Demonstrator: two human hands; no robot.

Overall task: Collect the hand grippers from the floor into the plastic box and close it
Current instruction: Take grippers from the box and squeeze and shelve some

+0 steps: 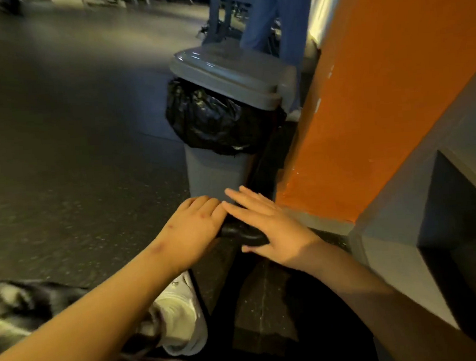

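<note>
A black, glossy rounded object [242, 233] lies low between my two hands, just in front of the foot of a grey bin; the blur hides whether it is a hand gripper. My left hand [196, 228] sits on its left end with the fingers bent down over it and the fingertips hidden. My right hand [268, 226] lies over its right side with straight, spread fingers, the thumb running along beneath it. I cannot make out a plastic box.
A grey lidded bin [223, 74] with a black liner bag [210, 117] stands right behind the hands. An orange and grey wall [380, 100] closes the right side. Dark speckled floor [61, 164] spreads left. My white shoe [181, 316] is below. A person's blue trouser legs [273, 17] stand beyond.
</note>
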